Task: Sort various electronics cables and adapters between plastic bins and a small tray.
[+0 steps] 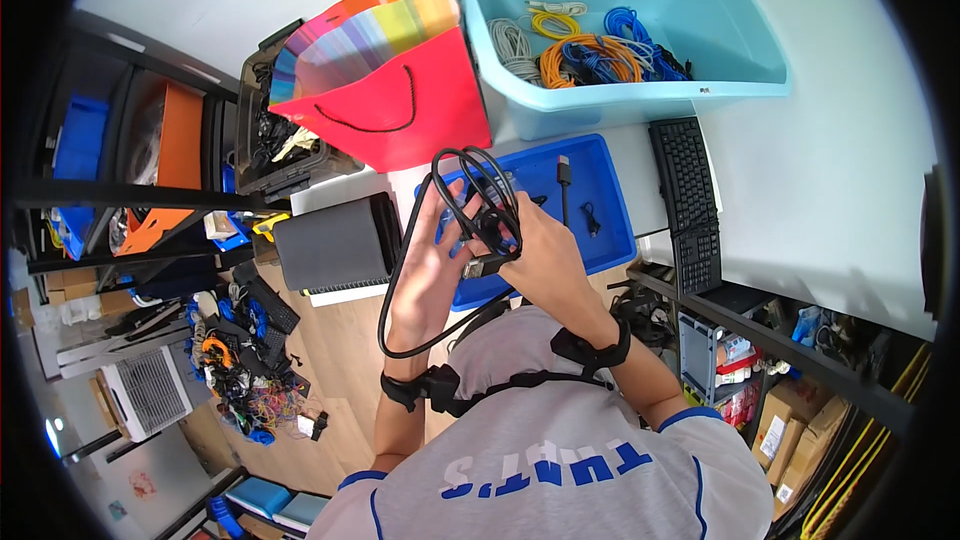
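Note:
A black cable with a metal-ended video-type connector (pixel 475 268) is partly coiled between my hands, over the blue plastic tray (pixel 611 240). My right hand (pixel 551 262) grips the coil and the connector end from the right. My left hand (pixel 431 270) has its fingers spread against the loops, its palm up; one long loop of the cable (pixel 384 315) hangs round the outside of its wrist. In the tray lie another black cable with a large plug (pixel 564 171) and a small black cable bundle (pixel 590 219). Other things in the tray are hidden behind my hands.
Beyond the tray stand a light-blue bin (pixel 600 100) with coiled cables and a red paper bag (pixel 420 105). A dark box of cables (pixel 251 184) is at the left, near a black folder-like case (pixel 330 240). A black keyboard (pixel 684 180) lies at the right. Tangled cables (pixel 247 367) cover some floor.

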{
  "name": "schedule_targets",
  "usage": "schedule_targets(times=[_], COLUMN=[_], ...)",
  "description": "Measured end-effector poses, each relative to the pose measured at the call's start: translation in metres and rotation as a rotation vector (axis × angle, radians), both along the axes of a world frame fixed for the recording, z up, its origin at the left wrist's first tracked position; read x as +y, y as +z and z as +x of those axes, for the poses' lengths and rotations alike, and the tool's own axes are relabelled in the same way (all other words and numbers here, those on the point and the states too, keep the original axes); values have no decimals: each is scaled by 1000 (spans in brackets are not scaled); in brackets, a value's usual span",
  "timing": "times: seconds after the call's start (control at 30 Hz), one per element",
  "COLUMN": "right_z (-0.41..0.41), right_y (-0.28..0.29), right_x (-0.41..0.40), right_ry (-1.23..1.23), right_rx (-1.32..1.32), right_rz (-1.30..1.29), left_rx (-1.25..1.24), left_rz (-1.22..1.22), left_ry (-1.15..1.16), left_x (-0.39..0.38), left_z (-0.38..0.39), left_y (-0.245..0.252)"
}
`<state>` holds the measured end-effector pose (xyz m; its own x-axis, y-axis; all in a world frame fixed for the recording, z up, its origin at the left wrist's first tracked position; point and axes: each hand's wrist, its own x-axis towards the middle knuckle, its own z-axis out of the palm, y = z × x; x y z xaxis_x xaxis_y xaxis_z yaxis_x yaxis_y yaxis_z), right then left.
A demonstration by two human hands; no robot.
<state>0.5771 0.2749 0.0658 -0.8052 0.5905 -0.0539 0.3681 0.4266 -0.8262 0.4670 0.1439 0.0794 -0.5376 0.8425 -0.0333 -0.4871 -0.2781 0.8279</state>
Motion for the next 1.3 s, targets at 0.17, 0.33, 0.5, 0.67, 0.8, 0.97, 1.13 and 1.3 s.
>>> schedule_targets(times=[0.17, 0.33, 0.5, 0.67, 0.8, 0.97, 1.13, 1.3], right_z=[15, 26, 33, 36, 36, 32, 24, 17], right_y=[1, -1, 1, 11, 21, 17, 5, 14], right_x=[36, 68, 85, 92, 98, 84, 63, 42], right_ry=[6, -21, -93, -35, 62, 206, 161, 166], right_rx=[-102, 70, 82, 91, 202, 321, 386, 339], right_rz=[-51, -154, -282, -368, -466, -538, -206, -449], left_rx=[-239, -434, 31, 310, 154, 159, 162, 184], left_rz=[84, 206, -42, -223, -275, -310, -367, -344], left_ry=[-89, -50, 6, 72, 74, -80, -283, -537], left_x=[29, 56, 65, 73, 66, 45, 32, 20], left_z=[4, 20, 32, 33, 23, 2, -25, -30], left_y=[1, 7, 1, 10, 17, 6, -2, -20])
